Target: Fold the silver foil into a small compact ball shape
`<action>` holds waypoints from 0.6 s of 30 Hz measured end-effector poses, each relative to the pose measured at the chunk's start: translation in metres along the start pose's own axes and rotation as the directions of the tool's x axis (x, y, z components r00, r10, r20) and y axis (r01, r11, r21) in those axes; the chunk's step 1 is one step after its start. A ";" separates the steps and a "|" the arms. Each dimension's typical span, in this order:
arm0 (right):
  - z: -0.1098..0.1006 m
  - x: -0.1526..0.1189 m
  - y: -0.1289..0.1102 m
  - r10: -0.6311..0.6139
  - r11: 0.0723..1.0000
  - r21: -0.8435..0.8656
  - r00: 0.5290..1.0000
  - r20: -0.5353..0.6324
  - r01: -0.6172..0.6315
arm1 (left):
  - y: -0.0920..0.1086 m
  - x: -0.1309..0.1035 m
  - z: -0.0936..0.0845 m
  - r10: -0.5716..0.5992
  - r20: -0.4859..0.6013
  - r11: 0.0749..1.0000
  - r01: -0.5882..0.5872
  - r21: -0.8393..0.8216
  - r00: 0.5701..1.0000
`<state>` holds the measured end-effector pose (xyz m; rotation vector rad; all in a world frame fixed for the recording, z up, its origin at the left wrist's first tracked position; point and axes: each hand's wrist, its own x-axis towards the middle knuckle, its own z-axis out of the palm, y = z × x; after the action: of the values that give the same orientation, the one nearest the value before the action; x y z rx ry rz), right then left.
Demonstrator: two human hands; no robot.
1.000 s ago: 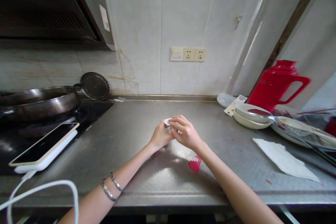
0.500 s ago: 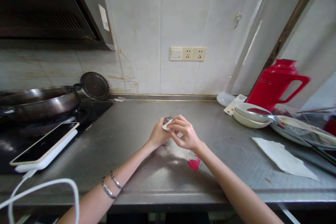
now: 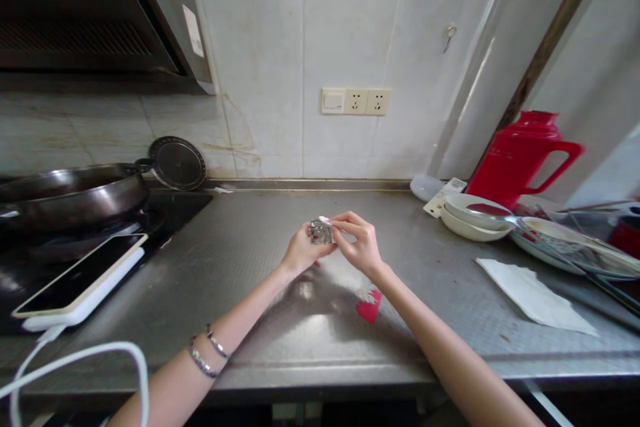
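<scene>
Over the middle of the metal counter, my left hand (image 3: 300,250) is closed around a small shiny grey object (image 3: 321,231) with a dark pattern; its exact kind is too small to make out. My right hand (image 3: 359,241) pinches a bit of white tissue (image 3: 324,219) against the upper edge of that object. Part of the tissue is hidden by the fingers. On the counter below my right wrist lies a torn red scrap (image 3: 369,307). A smaller red bit (image 3: 317,264) shows just under my left hand.
At left, a pan (image 3: 75,197) sits on the black stove, with a phone (image 3: 83,273) and a white cable (image 3: 100,347) nearer me. To the right are stacked bowls (image 3: 473,227), a red thermos (image 3: 520,160), a plate (image 3: 535,250) and a flat white paper sheet (image 3: 535,297).
The grey object has come more into sight between my hands, facing me. The white tissue has moved from its front to its upper edge. The view has shifted slightly.
</scene>
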<state>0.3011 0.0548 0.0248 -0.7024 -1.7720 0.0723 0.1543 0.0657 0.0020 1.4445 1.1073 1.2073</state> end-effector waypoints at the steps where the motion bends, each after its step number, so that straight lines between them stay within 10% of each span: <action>1: 0.000 -0.001 0.000 -0.014 1.000 -0.001 1.000 0.001 0.014 | 0.001 0.000 0.000 0.001 -0.001 1.000 -0.001 0.001 1.000; 11: 0.000 -0.003 -0.007 -0.154 0.988 0.006 0.988 0.024 0.154 | 0.005 0.003 -0.007 0.027 0.018 0.999 -0.027 0.047 0.999; 18: -0.009 0.006 -0.006 0.043 0.999 0.019 0.993 -0.108 -0.041 | 0.002 0.002 -0.004 0.058 -0.021 0.994 -0.056 0.096 0.998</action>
<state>0.3052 0.0502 0.0355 -0.7188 -1.6517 0.0764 0.1507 0.0679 0.0045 1.5470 1.1604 1.2284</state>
